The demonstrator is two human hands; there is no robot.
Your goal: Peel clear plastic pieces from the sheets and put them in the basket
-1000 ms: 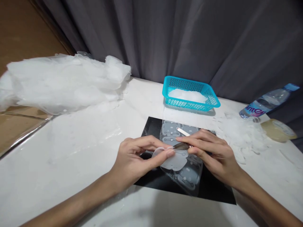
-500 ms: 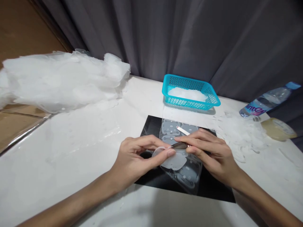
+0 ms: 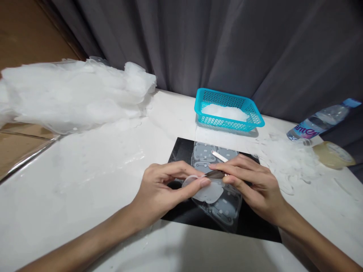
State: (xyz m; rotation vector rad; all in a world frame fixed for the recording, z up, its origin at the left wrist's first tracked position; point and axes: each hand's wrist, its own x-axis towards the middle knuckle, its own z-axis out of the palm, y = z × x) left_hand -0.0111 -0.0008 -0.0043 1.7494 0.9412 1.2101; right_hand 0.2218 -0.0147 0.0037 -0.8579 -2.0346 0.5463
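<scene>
My left hand (image 3: 167, 185) pinches a translucent white soft plastic piece (image 3: 210, 193) with a rounded outline between thumb and forefinger. A dark, pointed tool (image 3: 216, 174) with a shiny spot near its base is gripped in my right hand (image 3: 251, 179); the fingers cover its handle, so its exact kind is unclear. The tool's tip meets the piece's upper edge, close to my left fingertips. Beneath both hands lies a clear sheet with grey rounded shapes (image 3: 204, 151), on a black mat (image 3: 255, 226). A thin white stick (image 3: 219, 156) rests on the sheet by my right knuckles.
A turquoise basket (image 3: 229, 125) holding white pieces stands behind the mat. At left is a large heap of white translucent sheets (image 3: 76, 94). To the right are whitish scraps (image 3: 292, 158), a water bottle (image 3: 320, 121) and a yellowish tape roll (image 3: 334, 155). A grey curtain (image 3: 227, 45) hangs behind.
</scene>
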